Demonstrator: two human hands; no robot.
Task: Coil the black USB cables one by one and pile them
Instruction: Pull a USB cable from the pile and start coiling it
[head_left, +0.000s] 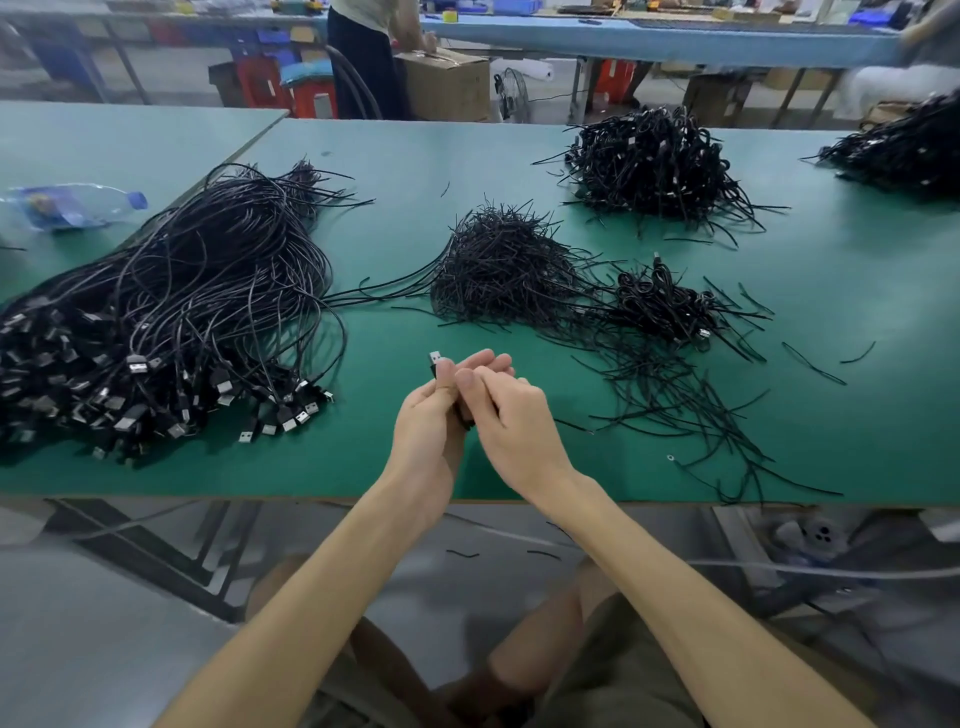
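grip: my left hand (428, 421) and right hand (519, 421) clasp one cable (464, 419); plug (435, 358) pokes far-left | coiled pile (670, 306) lies far-right; right hand nearer, I'd guess

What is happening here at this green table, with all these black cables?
A person is working on one black USB cable. The left hand grips it, with the plug sticking up past the thumb, and the right hand holds it too. A large heap of loose cables lies to the left on the table. A small pile of coiled cables lies to the right.
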